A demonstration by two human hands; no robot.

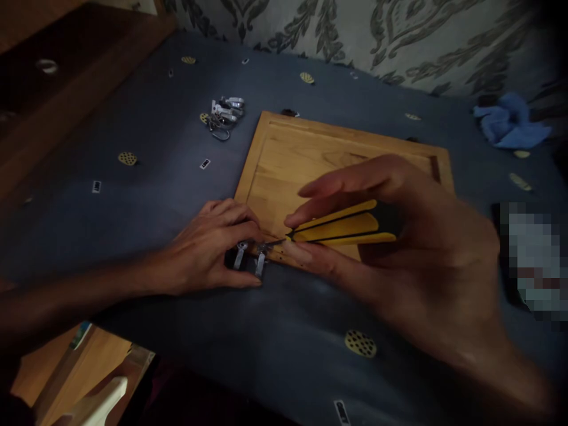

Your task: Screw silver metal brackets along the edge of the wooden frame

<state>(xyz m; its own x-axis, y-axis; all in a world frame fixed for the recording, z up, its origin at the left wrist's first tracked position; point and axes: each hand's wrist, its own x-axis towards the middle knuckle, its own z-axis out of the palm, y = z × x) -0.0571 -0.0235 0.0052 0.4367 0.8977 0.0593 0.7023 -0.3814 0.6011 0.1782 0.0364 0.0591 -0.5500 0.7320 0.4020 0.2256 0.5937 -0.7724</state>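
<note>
A yellow-and-black screwdriver (341,228) lies nearly level in my right hand (426,254), its handle held between fingers and thumb. Its thin shaft points left, with the tip at a metal hinge (261,263) on the near left edge of a wooden cabinet door (293,160). My left hand (217,245) grips around the hinge, fingers over the door's corner and thumb below the two metal arms. The fingers partly hide the hinge, and the screw under the tip is too small to make out.
Loose metal hinges (226,112) lie in a pile beyond the door's left side. A crumpled blue cloth (510,121) sits at the far right. The dark patterned tablecloth (168,130) reaches the wallpapered wall (337,29). A blurred-out object (535,260) rests at the right.
</note>
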